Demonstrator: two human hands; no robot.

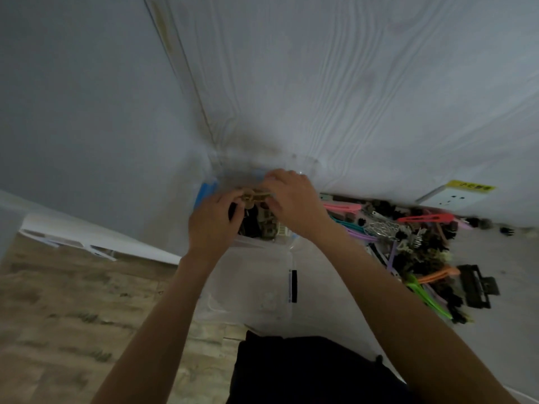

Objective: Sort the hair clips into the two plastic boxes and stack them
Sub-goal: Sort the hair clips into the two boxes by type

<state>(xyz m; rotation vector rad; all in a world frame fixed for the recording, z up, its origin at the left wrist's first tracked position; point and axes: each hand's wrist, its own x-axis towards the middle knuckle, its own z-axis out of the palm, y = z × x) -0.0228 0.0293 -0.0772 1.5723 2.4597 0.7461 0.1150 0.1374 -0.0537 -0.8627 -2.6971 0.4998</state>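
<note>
Hair clips (414, 246) lie heaped in many colours on the white desk (495, 287), just right of a clear plastic box (262, 243) already holding dark clips. Above that box both hands meet: the left hand (211, 223) and right hand (294, 199) together pinch a small gold-toned clip (255, 196) between their fingertips. Everything looks blurred.

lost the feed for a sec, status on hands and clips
Both hands, left and right, pinch one gold clip over far box. Unsorted pile at right. Nothing blocking.
</note>
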